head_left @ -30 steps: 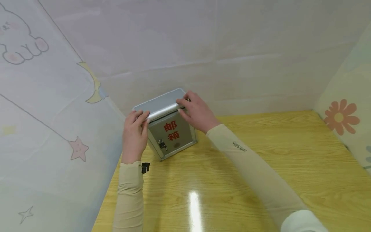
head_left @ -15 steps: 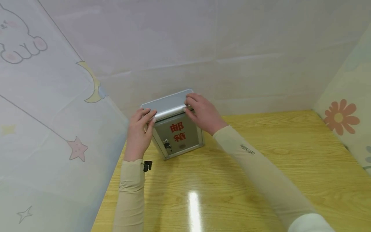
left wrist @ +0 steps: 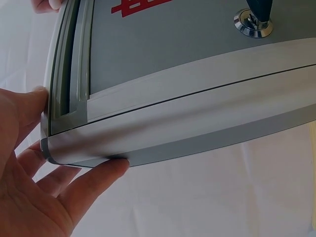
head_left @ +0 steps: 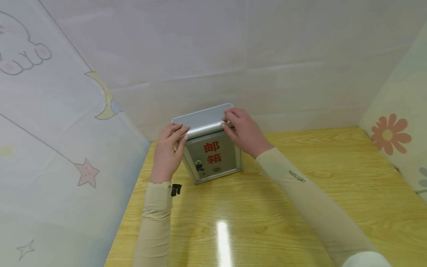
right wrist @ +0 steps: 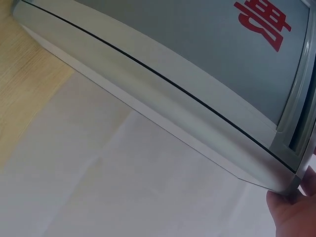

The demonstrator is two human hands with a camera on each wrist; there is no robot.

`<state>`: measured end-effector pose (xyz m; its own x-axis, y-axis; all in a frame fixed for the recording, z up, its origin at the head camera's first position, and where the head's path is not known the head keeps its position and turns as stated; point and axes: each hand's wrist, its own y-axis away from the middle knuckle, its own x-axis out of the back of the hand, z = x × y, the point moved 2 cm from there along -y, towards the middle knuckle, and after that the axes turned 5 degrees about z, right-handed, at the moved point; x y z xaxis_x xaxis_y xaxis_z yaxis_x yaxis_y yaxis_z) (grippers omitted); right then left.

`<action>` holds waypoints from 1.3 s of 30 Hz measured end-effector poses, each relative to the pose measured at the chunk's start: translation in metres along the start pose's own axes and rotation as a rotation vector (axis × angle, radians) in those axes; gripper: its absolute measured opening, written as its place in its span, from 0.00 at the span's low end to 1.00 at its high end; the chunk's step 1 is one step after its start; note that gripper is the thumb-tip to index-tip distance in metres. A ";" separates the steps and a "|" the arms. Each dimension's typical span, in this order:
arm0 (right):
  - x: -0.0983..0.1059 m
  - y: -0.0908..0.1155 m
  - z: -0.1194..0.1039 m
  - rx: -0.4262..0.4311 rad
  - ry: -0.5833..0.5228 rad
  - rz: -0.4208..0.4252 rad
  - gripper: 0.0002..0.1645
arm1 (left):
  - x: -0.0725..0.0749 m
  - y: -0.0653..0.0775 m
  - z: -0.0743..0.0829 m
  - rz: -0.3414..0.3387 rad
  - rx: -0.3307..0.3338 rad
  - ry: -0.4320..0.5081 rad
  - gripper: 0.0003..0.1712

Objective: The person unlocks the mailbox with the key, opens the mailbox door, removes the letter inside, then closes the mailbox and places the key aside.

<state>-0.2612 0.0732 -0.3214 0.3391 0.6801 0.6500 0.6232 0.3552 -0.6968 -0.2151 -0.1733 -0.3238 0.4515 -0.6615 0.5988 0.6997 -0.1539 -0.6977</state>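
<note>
A silver-grey metal mailbox (head_left: 213,154) with red Chinese characters stands upright and slightly turned on the wooden table. A small lock with a key (head_left: 200,166) sits low on its front door. My left hand (head_left: 166,155) grips the top left front corner, thumb at the front and fingers over the top. In the left wrist view its fingers (left wrist: 94,190) wrap that corner by the side. My right hand (head_left: 247,131) pinches the top right front edge the same way; the right wrist view shows only a little of its fingers (right wrist: 294,212) at the corner.
The wooden table (head_left: 300,185) spreads to the right and in front of the mailbox. A pale wall (head_left: 200,48) stands close behind. The left wall (head_left: 66,129) bears cartoon drawings, and the right wall (head_left: 410,111) has a red flower.
Both hands have moved the mailbox to the right along the table, away from the left wall. Their grip on its top edge stays the same.
</note>
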 end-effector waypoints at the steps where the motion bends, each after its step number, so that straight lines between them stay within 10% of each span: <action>1: 0.001 0.002 0.001 -0.001 -0.002 0.011 0.06 | -0.002 0.000 0.001 -0.003 -0.002 0.004 0.17; 22: 0.029 0.036 0.029 0.010 0.003 0.272 0.10 | -0.039 -0.011 0.026 -0.044 -0.083 0.067 0.18; 39: 0.046 0.052 0.046 0.022 0.055 0.329 0.13 | -0.059 -0.018 0.041 -0.056 -0.113 0.123 0.17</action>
<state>-0.2460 0.1522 -0.3420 0.5578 0.7252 0.4036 0.4585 0.1360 -0.8782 -0.2319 -0.1015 -0.3309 0.3373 -0.7332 0.5905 0.6523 -0.2703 -0.7082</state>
